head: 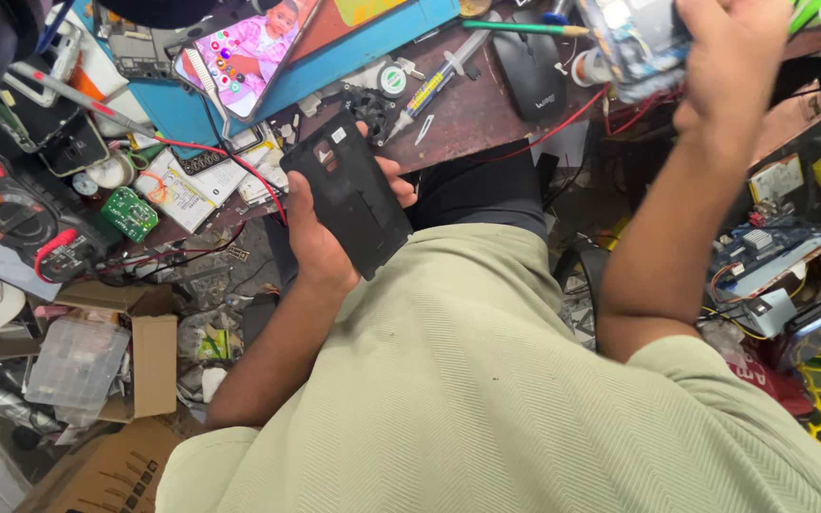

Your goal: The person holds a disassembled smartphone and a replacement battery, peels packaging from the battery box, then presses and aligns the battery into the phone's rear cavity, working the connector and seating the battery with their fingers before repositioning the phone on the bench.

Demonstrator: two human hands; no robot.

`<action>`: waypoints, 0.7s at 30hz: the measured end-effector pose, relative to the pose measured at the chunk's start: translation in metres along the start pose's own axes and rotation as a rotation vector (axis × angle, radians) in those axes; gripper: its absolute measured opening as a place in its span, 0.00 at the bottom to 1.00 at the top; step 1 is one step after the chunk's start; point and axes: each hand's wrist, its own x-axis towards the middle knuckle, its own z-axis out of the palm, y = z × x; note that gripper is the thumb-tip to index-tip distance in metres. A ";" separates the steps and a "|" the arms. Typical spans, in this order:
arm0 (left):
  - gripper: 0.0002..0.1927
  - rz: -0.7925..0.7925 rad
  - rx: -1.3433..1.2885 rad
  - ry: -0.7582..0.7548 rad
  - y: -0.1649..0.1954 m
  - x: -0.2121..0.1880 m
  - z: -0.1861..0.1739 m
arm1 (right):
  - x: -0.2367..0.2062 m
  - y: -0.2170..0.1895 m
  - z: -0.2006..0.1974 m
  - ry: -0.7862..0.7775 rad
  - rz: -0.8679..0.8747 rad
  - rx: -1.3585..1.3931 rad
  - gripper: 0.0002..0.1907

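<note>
Honestly, biggest exposure is the desk (486, 114): crowded to its edge, with the lit phone (244, 47) lying face up just beyond the black back cover (349, 195). Anything that drops lands on that screen or on loose parts.

Back cover sits in the left hand (320, 237), held in front of the desk edge above the lap, fingers wrapped round its long sides, thumb side toward the phone. It's a thin plastic shell; I'd judge a hard squeeze could flex or crack it, and a slack hold lets it slide down to the floor clutter.

Right hand (724, 66) is raised far right of the back cover, closed on a clear-wrapped circuit module (634, 43). It's blurred, so how secure that hold is I can't say.

Red wire (239, 166) runs right beside the cover's left edge and could snag.

Small green board (128, 214) left of the cover looks easy to knock off.
</note>
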 end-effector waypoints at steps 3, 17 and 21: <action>0.49 -0.038 -0.040 -0.016 0.001 0.002 -0.001 | -0.009 -0.007 -0.010 -0.089 0.273 0.366 0.05; 0.47 0.139 0.087 -0.093 -0.013 0.017 0.010 | -0.093 0.001 0.094 -0.513 0.553 0.284 0.23; 0.44 0.239 0.058 -0.086 -0.014 0.015 0.006 | -0.130 0.004 0.129 -0.660 0.842 0.475 0.29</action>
